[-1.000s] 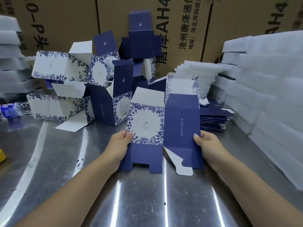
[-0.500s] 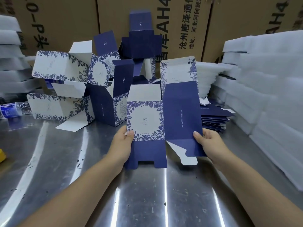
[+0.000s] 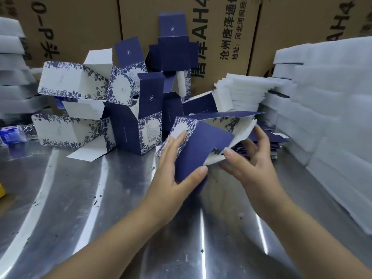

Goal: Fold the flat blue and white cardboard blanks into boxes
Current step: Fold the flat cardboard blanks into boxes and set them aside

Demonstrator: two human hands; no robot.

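Observation:
A blue and white cardboard blank is tilted over above the metal table, opened partway into a box shape with its white inside showing on the right. My left hand grips its near blue panel, thumb on the front and fingers along the floral side. My right hand has its thumb on a white bottom flap and its fingers spread behind the open end. A stack of flat blue blanks lies behind my right hand.
Several folded blue and white boxes are piled at the back left and centre. White foam sheets are stacked along the right and at the far left. Brown cartons form the back wall. A plastic bottle lies at the left.
The blank stood upright and flat between both hands; now it is tipped over and opened into a box shape. My right hand moved from its side edge to the bottom flaps.

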